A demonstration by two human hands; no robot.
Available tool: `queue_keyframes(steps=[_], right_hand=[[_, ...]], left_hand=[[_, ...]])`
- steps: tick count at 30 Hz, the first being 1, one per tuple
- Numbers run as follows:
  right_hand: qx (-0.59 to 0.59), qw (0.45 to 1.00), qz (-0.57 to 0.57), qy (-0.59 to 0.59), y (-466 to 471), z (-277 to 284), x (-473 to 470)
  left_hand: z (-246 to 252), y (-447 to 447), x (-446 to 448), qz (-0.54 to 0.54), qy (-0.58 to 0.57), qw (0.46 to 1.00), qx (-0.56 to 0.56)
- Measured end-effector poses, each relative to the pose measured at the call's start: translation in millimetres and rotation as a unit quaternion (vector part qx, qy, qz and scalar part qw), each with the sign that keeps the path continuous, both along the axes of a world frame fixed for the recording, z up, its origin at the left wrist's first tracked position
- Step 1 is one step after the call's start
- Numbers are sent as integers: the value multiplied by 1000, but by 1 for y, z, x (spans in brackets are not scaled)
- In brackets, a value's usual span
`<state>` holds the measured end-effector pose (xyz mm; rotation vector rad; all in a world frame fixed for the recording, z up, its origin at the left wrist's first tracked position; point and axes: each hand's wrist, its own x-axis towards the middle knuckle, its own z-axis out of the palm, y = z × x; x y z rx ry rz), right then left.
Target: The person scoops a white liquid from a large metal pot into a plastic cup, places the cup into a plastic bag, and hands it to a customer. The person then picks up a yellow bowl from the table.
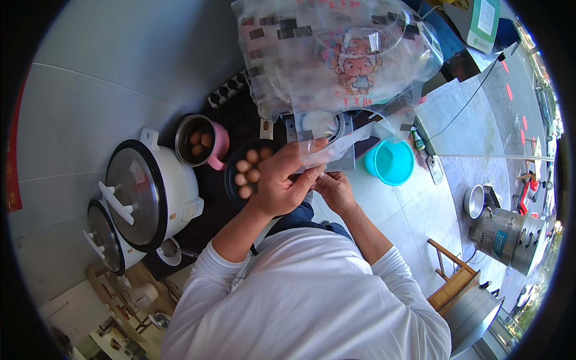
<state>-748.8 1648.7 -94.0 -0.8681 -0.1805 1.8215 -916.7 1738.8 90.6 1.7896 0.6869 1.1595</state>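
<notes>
My left hand (283, 180) pinches the loose lower end of a clear printed plastic sheet (330, 150) between thumb and fingers. My right hand (335, 191) touches the left at the fingertips, its fingers closed together; whether it grips the plastic too is hidden. The sheet hangs from a large bundle of clear plastic packaging with a cartoon sheep (357, 69) above. Behind the sheet, a round metal-rimmed opening (335, 126) sits in a metal plate. Brown eggs (243, 166) lie in a dark round pan (231, 180) beside my left hand.
Left of the pan stand a pink-sided pot (219, 141) holding eggs and two lidded rice cookers (175, 193), (105, 234). A power strip (227, 90) runs along the wall. On the right are a turquoise basin (389, 164), a wooden stool (454, 279) and large metal pots (504, 238).
</notes>
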Motion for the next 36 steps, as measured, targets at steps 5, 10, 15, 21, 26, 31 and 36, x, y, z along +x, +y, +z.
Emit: queue_keyframes(steps=[5,10,15,21,26,31,36], right_hand=[[3,1000,-6,11,-7,3,-1],[6,1000,-8,10,-8,-2,-1],[2,1000,-3,1,-7,1,-1],[17,1000,-8,4,-6,2,-2],[13,1000,-6,3,-3,2,-4],[23,1000,-12,3,6,1,-6],[27,999,-30,-9,16,2,-7]], left_hand=[[-2,0,-1,30,-52,997,-37],[2,0,-5,25,-83,996,-21],[11,-6,-5,3,-82,996,23],[16,-10,-3,-8,-86,995,58],[15,-14,-4,-1,-80,996,28],[13,-13,-4,11,-94,995,19],[8,-12,-2,7,-65,998,-6]])
